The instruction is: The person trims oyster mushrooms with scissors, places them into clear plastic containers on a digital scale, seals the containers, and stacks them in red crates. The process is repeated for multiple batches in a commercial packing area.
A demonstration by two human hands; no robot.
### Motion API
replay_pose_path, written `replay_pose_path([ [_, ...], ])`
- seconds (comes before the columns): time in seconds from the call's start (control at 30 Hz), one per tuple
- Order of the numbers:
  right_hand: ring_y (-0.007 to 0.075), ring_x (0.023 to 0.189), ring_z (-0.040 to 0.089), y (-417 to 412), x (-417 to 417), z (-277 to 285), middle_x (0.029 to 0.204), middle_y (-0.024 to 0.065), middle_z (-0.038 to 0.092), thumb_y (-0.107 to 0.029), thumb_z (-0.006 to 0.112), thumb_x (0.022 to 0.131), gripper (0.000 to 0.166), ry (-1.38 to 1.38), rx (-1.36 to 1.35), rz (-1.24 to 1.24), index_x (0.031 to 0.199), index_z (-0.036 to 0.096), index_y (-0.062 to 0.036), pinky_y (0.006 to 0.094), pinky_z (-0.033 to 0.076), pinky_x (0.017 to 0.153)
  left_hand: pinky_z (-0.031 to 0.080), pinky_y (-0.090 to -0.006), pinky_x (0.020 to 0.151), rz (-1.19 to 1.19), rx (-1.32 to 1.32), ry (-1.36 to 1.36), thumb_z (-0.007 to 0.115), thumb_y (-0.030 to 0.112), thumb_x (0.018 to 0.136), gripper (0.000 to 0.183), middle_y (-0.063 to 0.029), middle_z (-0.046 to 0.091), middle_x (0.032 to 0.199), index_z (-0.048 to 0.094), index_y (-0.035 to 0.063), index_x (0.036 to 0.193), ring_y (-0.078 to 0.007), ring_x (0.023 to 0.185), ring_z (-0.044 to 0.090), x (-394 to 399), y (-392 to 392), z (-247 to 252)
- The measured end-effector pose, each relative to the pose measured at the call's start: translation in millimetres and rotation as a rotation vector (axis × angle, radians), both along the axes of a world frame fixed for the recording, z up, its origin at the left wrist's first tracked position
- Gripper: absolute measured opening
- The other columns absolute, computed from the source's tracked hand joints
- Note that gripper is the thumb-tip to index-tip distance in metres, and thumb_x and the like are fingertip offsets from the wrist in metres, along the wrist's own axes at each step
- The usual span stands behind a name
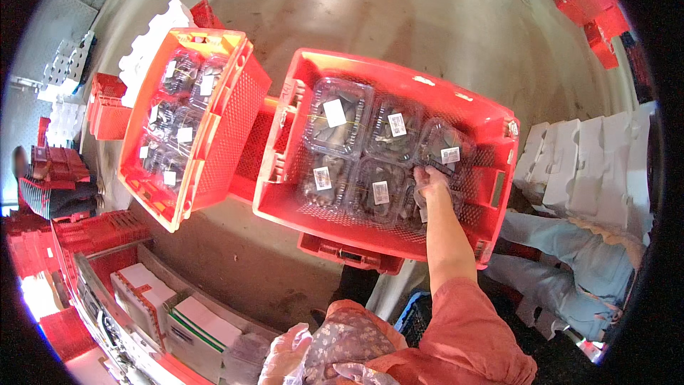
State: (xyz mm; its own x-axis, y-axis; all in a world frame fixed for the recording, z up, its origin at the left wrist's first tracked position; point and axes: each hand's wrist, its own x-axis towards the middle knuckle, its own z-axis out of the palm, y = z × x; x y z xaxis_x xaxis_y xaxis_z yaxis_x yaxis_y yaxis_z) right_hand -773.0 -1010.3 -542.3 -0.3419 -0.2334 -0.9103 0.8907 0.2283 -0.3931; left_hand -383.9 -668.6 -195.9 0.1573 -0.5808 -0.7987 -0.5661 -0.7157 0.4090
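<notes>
A large red plastic crate (320, 224) lies before me with several clear plastic clamshell boxes (342, 133) in its bottom. Each holds greyish contents, possibly seafood, and most lids bear a white label. Reaching into the right part of this crate, my right hand (430, 184), in a clear glove, has its fingers closed at the edge of a clamshell box (444, 141). The hand and forearm partly cover a neighbouring box (410, 208). My left hand (288, 353), in a clear plastic glove, stays low beside my flowered apron (347, 337); its fingers are hard to make out.
To the left, an orange-red crate (230, 117) holds several more labelled clamshells. White foam boxes (582, 166) are stacked at right, near a person's jeans-clad legs (561, 251). White boxes (200, 326) stand lower left. Another person (43, 192) is at the far left.
</notes>
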Motion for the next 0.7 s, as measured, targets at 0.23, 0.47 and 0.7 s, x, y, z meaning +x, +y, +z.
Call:
replay_pose_path([
  [0.23, 0.0256, 0.074, 0.068, 44.2, -16.9, 40.7, 0.086, 0.0164, 0.068, -0.009, 0.057, 0.096, 0.014, 0.065, -0.127, 0.291, 0.100, 0.062, 0.0040, 0.0352, 0.061, 0.062, 0.054, -0.0320, 0.083, -0.011, -0.138, 0.024, 0.069, 0.029, 0.096, 0.042, -0.0045, 0.073, 0.101, 0.062, 0.0108, 0.133, -0.0155, 0.093, 0.068, 18.6, 17.4, 0.4],
  [0.47, 0.0287, 0.093, 0.071, 100.1, 200.6, 380.5, 0.101, 0.0142, 0.072, -0.031, 0.059, 0.097, 0.034, 0.634, -1.105, 1.994, 0.118, 0.062, -0.0041, 0.0392, 0.055, 0.088, 0.052, -0.0453, 0.093, 0.037, -0.317, 0.031, 0.068, 0.029, 0.094, 0.043, -0.0182, 0.071, 0.112, 0.059, 0.0124, 0.132, -0.0369, 0.105, 0.067, 19.3, 37.3, 33.6],
  [0.7, 0.0342, 0.088, 0.070, 238.4, 371.8, 597.3, 0.090, 0.0144, 0.071, -0.030, 0.061, 0.091, 0.030, 0.252, -2.482, 2.153, 0.108, 0.065, -0.0045, 0.0477, 0.055, 0.078, 0.053, -0.0419, 0.089, 0.068, -0.592, -0.154, 0.070, 0.020, 0.090, 0.038, -0.0174, 0.071, 0.111, 0.064, 0.0080, 0.125, -0.0333, 0.102, 0.069, 65.0, 117.2, 99.8],
])
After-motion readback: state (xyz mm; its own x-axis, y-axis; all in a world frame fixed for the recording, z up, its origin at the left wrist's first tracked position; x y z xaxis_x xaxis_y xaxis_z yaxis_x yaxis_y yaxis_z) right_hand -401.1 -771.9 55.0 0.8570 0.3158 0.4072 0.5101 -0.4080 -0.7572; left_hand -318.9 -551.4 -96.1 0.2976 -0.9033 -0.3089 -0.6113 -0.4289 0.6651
